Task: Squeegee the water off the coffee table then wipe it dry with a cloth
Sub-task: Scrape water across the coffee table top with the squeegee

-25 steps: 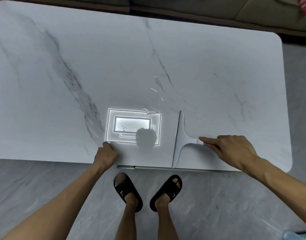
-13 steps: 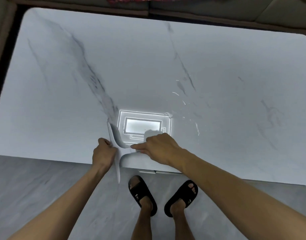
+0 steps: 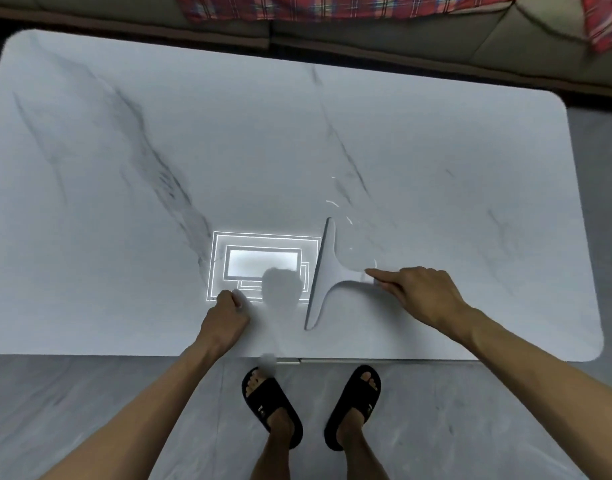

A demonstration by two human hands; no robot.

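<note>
Left hand [image 3: 224, 317] on coffee table [image 3: 436, 150] near squeegee [image 3: 323, 275]; plaid fabric [image 3: 297, 6] on sofa [image 3: 366, 34] beyond.

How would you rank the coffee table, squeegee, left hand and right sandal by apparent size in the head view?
1. coffee table
2. squeegee, judged by its length
3. left hand and right sandal look alike; the sandal is farther from the camera, so I leave them unranked.

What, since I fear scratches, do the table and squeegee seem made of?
The table looks like polished marble or a marble-look slab: grey veins and a sharp light reflection. The squeegee looks like matte white plastic or silicone, moulded in one piece; which one is unclear.
</note>
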